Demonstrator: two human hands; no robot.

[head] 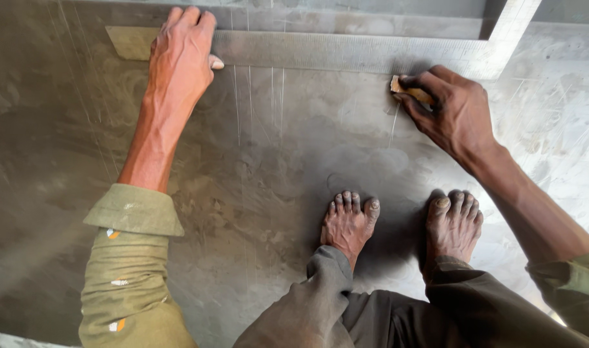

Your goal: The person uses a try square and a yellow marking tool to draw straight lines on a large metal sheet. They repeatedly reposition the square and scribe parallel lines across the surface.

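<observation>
Knees in dark grey trousers (371,316) sit closest to the lens at 6 o'clock, the person crouched on the work itself. Entries follow by size.

Metal sheet (275,167) — grey, dull, smudged and crossed by fine scratch lines; it fills nearly the whole view and carries everything else.

Steel square (346,51) — long flat blade lying across the sheet at 12 o'clock, its second arm rising toward 1 o'clock and out of view.

Olive sleeve (130,270) — left forearm, running from 7 o'clock up toward 11 o'clock.

Bare feet (349,222) — both flat on the sheet at about 5 o'clock, toes pointing to 12 o'clock, well apart from the square.

Left hand (181,55) — at 11 o'clock, fingers spread flat over the blade of the square, pressing down on it; grasping nothing.

Right hand (452,109) — at 2 o'clock, clenched around a small yellowish marking tool (410,92).

Marking tool — its tip sits at the lower edge of the square's blade, near the inside corner, touching the sheet. Whether it is chalk or a scriber I cannot tell.
</observation>
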